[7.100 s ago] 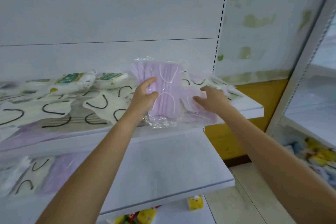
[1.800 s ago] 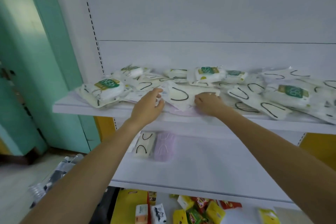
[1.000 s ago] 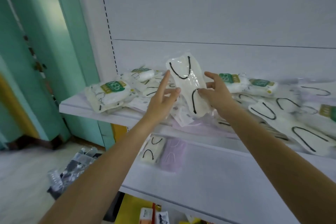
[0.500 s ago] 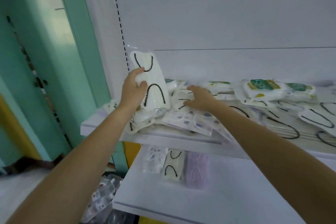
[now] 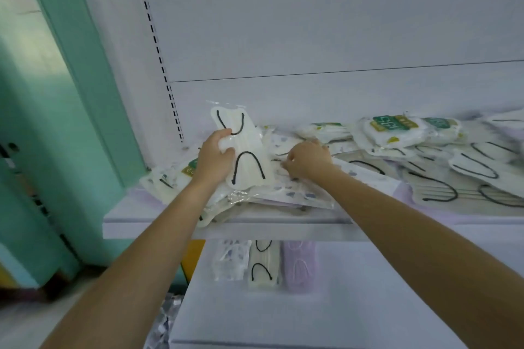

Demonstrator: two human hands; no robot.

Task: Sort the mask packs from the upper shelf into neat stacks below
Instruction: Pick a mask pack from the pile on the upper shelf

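**White pack** (image 5: pixel 249 150): white masks with black ear loops in a clear wrapper. Held upright over the left end of the upper shelf (image 5: pixel 226 228), its lower end down among the pile (image 5: pixel 368 156).

**Left hand** (image 5: pixel 214 157): grips the white pack by its left edge, thumb across the front, fingers curled behind.

**Right hand** (image 5: pixel 307 157): just right of the white pack, palm down on the pile. Fingers are bent, tips on the wrappers; whether they pinch one cannot be told.

**Pile**: loose packs overlapping along the whole upper shelf.
- Dotted pack (image 5: pixel 300 193): under both hands, reaching the front edge.
- Green-label packs (image 5: pixel 394 129): at the back, right of the hands.
- Flat packs (image 5: pixel 476 170): white with black loops, further right.
- Lilac edges show beneath the others.

**Lower shelf** (image 5: pixel 354 292): three stacks in a row near its left end, side by side and touching, their far ends hidden by the upper shelf. Left to right:
- Dotted stack (image 5: pixel 229 261)
- White stack (image 5: pixel 262 266), with black loops
- Lilac stack (image 5: pixel 300 263)

**Back panel** (image 5: pixel 312 22): white, with a slotted upright (image 5: pixel 158 51) at its left.

**Teal wall** (image 5: pixel 56 122): left of the shelving.

**Clear plastic** (image 5: pixel 167 320): crumpled, low down by the lower shelf's left end.
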